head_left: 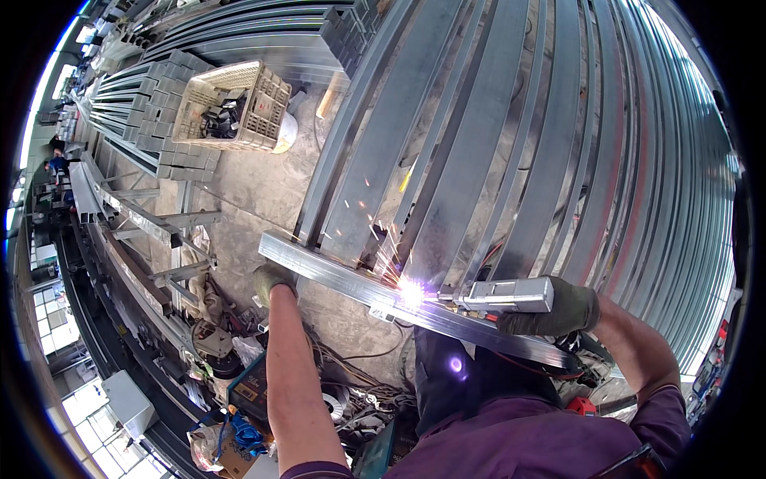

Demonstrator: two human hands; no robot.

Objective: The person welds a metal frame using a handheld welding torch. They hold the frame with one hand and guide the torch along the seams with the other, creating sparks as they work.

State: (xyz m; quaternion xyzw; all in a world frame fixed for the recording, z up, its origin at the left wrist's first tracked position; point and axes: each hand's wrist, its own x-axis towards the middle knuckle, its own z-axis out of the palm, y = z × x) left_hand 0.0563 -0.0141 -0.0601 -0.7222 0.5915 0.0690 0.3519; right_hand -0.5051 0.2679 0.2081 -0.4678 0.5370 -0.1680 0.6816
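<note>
My right hand [558, 310], in a dark olive work glove, is closed around a silver handheld welding gun [507, 295]. The gun's nozzle points left and meets a steel crosspiece [343, 279] in a bright white-violet glare, with orange sparks flying up and away. This shiny crosspiece lies across the near ends of several long, flat steel tubes [451, 199]. Near the crosspiece's left end, my gloved left hand [272, 285] is at its near edge. The fingers of that hand are hidden, so its grip does not show. Glare covers the weld spot itself.
A beige plastic crate [235, 108] with dark small parts stands far left, beside stacked steel tubes [159, 120]. Metal frames [171, 231] stand at the left. Cables [359, 363] and cluttered boxes [251, 391] lie near my legs. Long steel profiles [678, 184] fill the right.
</note>
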